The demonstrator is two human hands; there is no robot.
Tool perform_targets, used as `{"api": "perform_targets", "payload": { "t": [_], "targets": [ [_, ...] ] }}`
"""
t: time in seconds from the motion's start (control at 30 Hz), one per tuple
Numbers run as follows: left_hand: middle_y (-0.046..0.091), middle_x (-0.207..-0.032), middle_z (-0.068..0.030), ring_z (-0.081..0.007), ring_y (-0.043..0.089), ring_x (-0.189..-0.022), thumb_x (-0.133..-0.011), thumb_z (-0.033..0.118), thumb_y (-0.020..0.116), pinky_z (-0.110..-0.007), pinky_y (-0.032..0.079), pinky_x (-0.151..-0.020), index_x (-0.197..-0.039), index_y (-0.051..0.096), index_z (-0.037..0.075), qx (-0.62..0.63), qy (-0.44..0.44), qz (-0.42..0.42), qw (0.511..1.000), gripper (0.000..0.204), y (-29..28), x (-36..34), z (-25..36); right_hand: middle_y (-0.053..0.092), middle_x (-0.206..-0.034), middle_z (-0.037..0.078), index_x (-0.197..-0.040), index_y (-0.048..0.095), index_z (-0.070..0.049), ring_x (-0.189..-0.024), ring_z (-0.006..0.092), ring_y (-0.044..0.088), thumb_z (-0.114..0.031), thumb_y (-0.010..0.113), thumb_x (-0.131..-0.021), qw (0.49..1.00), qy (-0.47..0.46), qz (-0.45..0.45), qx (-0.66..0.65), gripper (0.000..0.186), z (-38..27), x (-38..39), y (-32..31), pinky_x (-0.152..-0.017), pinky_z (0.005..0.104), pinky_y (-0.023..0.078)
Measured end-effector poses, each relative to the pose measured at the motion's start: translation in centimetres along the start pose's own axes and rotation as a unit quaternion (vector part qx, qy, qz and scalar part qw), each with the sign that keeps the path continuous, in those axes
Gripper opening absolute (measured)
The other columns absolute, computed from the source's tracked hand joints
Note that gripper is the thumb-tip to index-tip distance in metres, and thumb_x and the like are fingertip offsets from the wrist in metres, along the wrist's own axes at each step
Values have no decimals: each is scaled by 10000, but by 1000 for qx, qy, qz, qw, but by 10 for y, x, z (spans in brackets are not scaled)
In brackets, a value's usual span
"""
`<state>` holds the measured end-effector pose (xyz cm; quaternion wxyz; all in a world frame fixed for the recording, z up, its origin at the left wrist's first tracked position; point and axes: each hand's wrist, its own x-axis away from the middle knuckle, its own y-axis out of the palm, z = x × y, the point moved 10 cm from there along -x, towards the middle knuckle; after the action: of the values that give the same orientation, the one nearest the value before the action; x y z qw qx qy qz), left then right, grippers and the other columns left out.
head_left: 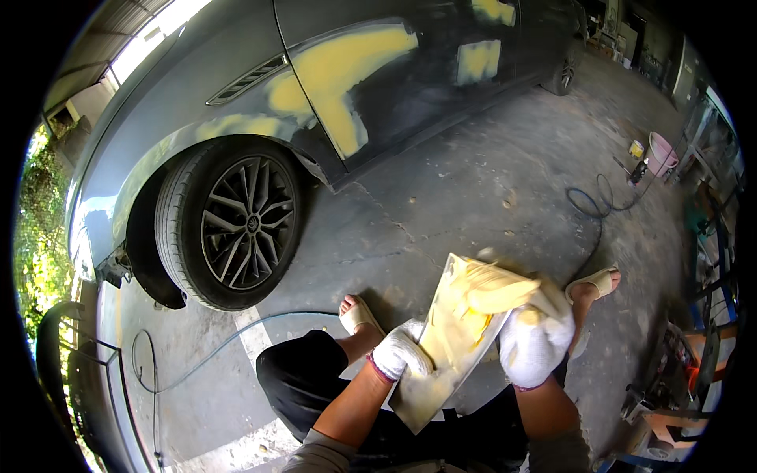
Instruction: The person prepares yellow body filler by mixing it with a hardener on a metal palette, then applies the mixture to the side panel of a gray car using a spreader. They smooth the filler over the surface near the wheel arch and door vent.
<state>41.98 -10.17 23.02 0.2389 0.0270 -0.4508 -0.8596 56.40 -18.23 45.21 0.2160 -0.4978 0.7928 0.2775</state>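
My left hand (402, 351), in a white knit glove, is closed around the left edge of a flat mixing board (432, 386), which tilts over my lap. Yellow body filler is smeared across the board's face, with a thick mass toward its far end. My right hand (538, 340), gloved too, is closed at the board's right side. It holds a putty spreader (505, 290) coated in yellow filler and blurred by motion; its handle is hidden in the glove. Beyond my hands stands a grey car with patches of yellow filler (339, 67) on its door and fender.
The front wheel (251, 225) is at the left. A blue hose (236, 337) runs along the concrete floor; a dark cable (603, 203) coils at the right near a pink bucket (661, 154) and a small yellow can (636, 148). Cluttered shelving (710, 347) lines the right edge.
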Motion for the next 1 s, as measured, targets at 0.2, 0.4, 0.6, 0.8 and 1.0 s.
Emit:
{"api": "perform_targets", "payload": {
  "t": [0.2,0.4,0.6,0.8,1.0],
  "targets": [
    [722,-1096,-124,-182,678,-985,-523,49,936,-323,536,-893,-1145,673,-72,17,59,-56,997,686,-3,13,21,705,-1046,147,-1175,632,83,-942,195,674,-71,615,-923,962,67,-117,236,296,32,4,12,-842,306,512],
    [727,-1001,-90,-158,675,-872,-628,22,885,-287,547,-787,-1102,680,-69,-43,130,93,986,524,31,26,60,674,-1162,169,-1151,670,18,-1073,273,655,13,646,-858,964,-53,46,257,294,-16,-14,-9,-950,364,495],
    [680,-1010,-35,-124,617,-893,-757,-24,783,-264,501,-789,-1179,637,-29,-431,283,90,852,446,104,44,102,641,-1241,152,-1093,716,-80,-1175,314,608,23,639,-821,893,-182,-115,396,301,3,16,38,-1070,479,445],
    [685,-1063,-98,-197,620,-942,-762,-53,673,-304,472,-867,-1322,563,-9,-564,257,116,776,573,125,35,94,661,-1048,71,-1155,629,10,-951,130,608,-79,564,-971,970,185,153,30,214,75,35,-42,-831,281,485],
    [556,-931,-207,-359,423,-933,-662,97,631,-443,311,-938,-1327,565,33,-742,227,205,597,672,122,21,75,625,-1037,95,-1182,574,21,-943,157,577,-221,548,-1018,966,183,134,123,294,101,71,-22,-866,297,463]
  ]
}}
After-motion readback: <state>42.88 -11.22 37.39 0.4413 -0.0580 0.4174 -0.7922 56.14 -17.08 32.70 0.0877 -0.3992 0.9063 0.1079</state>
